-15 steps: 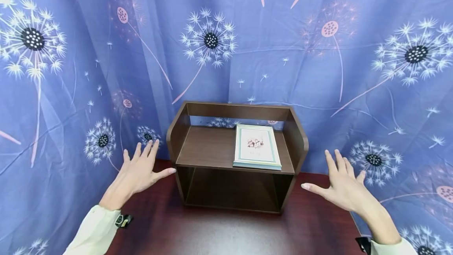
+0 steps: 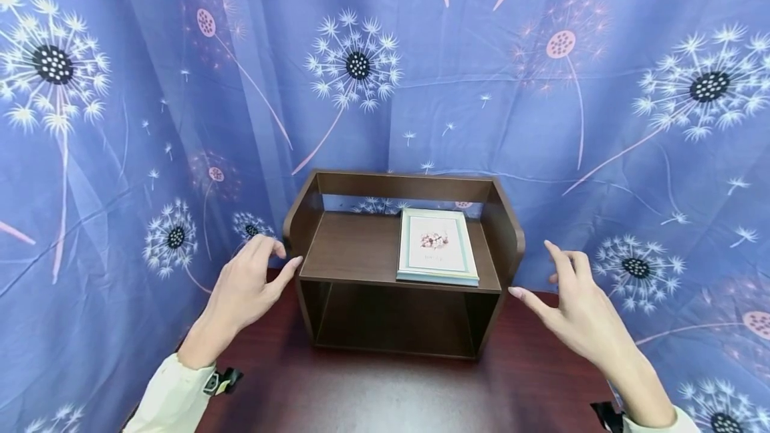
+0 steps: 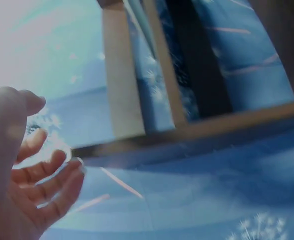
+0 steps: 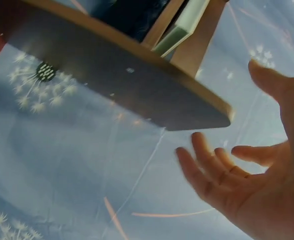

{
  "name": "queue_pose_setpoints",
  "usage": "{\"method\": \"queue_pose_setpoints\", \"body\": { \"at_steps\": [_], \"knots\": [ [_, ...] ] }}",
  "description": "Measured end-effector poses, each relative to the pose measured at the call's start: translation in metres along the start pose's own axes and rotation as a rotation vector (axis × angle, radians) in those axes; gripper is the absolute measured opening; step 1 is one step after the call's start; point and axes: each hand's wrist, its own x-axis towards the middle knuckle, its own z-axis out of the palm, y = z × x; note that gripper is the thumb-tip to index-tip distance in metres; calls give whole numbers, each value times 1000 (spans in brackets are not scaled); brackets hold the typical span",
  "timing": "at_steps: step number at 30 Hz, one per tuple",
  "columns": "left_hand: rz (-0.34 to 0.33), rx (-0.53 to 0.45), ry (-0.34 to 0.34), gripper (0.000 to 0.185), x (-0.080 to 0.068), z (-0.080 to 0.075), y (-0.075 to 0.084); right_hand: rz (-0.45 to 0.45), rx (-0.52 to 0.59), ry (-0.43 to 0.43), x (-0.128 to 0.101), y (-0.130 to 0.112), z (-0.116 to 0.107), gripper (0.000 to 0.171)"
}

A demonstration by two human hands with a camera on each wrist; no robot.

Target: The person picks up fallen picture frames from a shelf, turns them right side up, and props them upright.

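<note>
A dark brown two-tier wooden shelf (image 2: 355, 246) stands in the middle of the head view, one board above a lower compartment. On the right half of its upper board lies a pale book-like item (image 2: 438, 242) with a flower picture on its cover. My left hand (image 2: 240, 286) is beside the shelf's left side panel (image 2: 303, 216), fingers bent loosely and thumb tip at the panel's front edge in this view. To the right, my right hand (image 2: 577, 309) hovers near the right side panel (image 2: 505, 239), thumb toward it and fingers loosely bent. Neither hand grips anything.
The shelf rests on a glossy dark red-brown table (image 2: 361, 396). A blue curtain (image 2: 451, 85) with dandelion prints hangs behind it and along both sides. A strap with a small device (image 2: 221, 381) is at my left wrist.
Both hands have gone from spread, straighter fingers to loosely bent ones. The left hand has come slightly closer to the shelf; the shelf and the book-like item stay in place.
</note>
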Motion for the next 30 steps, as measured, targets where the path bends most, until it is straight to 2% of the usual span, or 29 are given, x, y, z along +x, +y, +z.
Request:
{"method": "queue_pose_setpoints", "body": {
  "at_steps": [3,6,10,12,17,22,30],
  "knots": [
    [48,-79,25,18,7,2,10,-66,9,104,2,-9,1,83],
    [48,-166,-13,13,14,5,21,-122,31,164,5,-16,3,76],
    [28,-250,-89,24,22,10,34,-183,63,188,10,-25,4,67],
    [17,-253,-127,32,27,13,38,-203,72,187,13,-30,5,63],
    [-29,-233,-238,48,39,20,47,-235,87,166,20,-39,8,60],
    [-78,-244,-355,57,53,31,53,-229,113,129,30,-44,12,60],
    [-164,-281,-512,64,72,53,54,-93,172,-64,46,-46,22,70]
  ]
}}
